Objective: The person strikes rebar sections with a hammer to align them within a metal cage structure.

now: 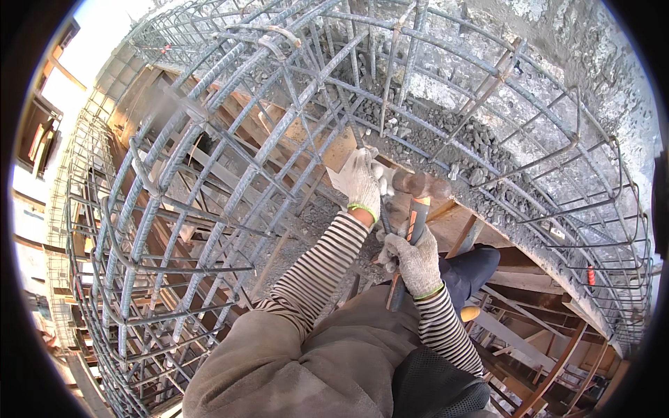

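My left hand (364, 182), in a pale knit work glove, is closed around a thin dark steel rod (386, 221) that shows above and below the fist. My right hand (416, 265), gloved the same way, grips the dark and orange handle of a hammer (417, 216). The hammer stands with its rusty head up, just right of my left fist; I cannot tell whether the two touch. Beside my left hand are a tan piece of plywood (340, 149) and a whitish board edge partly behind the glove.
A tied rebar cage (237, 150) fills the left side and arches over the top. Gravel (481, 150) lies along a rough concrete wall (599, 63) at upper right. Timber props (557, 369) stand below at lower right. Bent bar loops (613, 258) jut out at far right.
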A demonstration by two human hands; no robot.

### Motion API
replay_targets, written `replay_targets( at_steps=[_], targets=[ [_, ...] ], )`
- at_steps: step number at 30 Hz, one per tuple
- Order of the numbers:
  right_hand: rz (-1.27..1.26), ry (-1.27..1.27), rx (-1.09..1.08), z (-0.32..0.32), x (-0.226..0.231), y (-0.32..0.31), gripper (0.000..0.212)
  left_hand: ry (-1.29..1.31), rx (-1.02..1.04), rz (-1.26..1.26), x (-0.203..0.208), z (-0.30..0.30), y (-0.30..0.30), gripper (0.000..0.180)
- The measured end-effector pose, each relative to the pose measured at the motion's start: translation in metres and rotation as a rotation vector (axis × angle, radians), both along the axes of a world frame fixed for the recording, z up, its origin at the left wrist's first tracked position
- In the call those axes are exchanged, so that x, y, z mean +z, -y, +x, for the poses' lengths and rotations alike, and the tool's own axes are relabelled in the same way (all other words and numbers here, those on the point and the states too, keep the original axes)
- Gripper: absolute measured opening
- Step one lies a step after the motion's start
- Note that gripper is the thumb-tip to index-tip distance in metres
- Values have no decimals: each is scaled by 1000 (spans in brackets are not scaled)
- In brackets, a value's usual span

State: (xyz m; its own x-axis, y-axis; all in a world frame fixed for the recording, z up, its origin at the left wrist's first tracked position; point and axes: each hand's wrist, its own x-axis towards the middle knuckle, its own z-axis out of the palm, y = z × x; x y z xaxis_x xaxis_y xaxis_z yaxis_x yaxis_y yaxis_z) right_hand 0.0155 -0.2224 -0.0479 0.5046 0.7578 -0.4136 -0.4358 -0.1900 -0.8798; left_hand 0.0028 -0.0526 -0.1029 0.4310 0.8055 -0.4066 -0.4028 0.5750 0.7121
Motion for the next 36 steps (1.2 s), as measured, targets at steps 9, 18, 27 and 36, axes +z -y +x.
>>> replay_targets(
  at_steps=[9,18,27,36],
  targets=[
    [-91,15,-2,9,-10,7,13,27,-4,0,-8,10,1,37],
    [-272,198,115,37,21,65,23,311,-136,-165,5,-31,72,43],
    [-503,274,50,25,5,170,22,285,-288,-166,19,-50,-21,38],
    [-194,789,-8,7,-9,161,35,368,-349,-218,14,-47,-47,36]
  ],
)
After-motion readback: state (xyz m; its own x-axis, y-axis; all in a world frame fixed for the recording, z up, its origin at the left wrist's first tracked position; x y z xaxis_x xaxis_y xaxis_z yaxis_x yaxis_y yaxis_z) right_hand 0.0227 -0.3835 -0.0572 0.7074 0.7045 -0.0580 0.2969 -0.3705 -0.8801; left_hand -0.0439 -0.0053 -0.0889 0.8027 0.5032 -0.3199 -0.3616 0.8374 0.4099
